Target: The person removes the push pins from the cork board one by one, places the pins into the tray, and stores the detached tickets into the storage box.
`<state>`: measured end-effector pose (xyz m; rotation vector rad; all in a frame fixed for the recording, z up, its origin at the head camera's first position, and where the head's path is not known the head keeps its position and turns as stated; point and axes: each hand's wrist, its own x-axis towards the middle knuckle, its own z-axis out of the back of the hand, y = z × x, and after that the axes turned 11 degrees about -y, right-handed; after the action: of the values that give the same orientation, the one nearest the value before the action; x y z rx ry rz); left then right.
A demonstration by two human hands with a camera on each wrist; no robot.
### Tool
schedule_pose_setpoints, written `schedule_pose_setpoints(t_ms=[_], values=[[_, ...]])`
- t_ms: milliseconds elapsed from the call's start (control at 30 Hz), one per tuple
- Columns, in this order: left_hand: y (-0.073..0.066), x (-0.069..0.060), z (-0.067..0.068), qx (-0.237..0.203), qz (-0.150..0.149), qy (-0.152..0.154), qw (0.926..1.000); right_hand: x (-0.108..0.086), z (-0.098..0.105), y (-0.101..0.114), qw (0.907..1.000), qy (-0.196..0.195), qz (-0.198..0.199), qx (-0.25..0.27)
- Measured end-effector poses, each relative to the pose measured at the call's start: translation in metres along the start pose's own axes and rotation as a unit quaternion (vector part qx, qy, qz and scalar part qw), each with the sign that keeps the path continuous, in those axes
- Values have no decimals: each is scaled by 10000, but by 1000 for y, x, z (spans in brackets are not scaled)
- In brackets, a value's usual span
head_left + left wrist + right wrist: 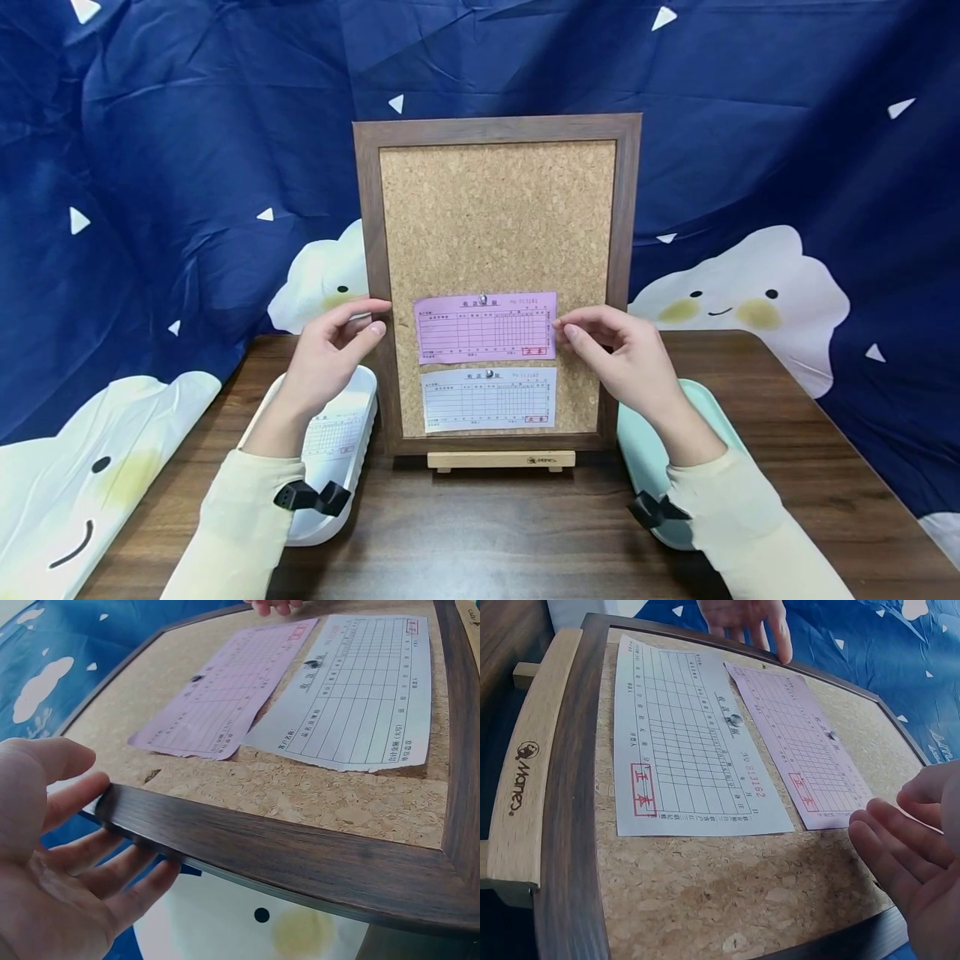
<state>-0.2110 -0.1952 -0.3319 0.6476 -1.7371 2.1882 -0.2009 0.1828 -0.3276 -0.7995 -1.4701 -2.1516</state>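
Above a white oblong tray (363, 417), the left hand (326, 358), grip loosely spread, touches a brown-framed corkboard (495, 217). Pinned low, a pink rectangular paper slip (486, 333) stretches sideways, heading up, over a white paper slip (487, 408). The right hand (622, 354), grip slack, lies at the pink right edge, near a mint-green tray (641, 442).

The right forearm (723, 487) partly hides the green tray (643, 450); fine print (444, 318) on the pink slip (486, 335) is illegible.
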Motion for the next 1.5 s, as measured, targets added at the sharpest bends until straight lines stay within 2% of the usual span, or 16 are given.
schedule_pose_setpoints(t_ms=[267,467,700,867,1067,1267,1500], values=[[-2,1,-2,7,20,132,9999,3,-3,0,9999,-61,33,135],[0,2,-5,-70,-105,118,9999,5,-6,0,9998,-55,16,185],[0,4,-10,206,-384,162,9989,7,-8,1,9998,-112,31,168],[0,5,-12,206,-475,142,9986,9,-10,1,9997,-100,50,196],[-1,5,-16,309,-418,113,9986,11,-14,1,9998,-118,127,109],[-4,6,-20,259,-264,221,9991,13,-18,2,9997,-131,150,164],[-5,7,-25,527,-285,191,9980,15,-21,4,9996,-126,107,231]])
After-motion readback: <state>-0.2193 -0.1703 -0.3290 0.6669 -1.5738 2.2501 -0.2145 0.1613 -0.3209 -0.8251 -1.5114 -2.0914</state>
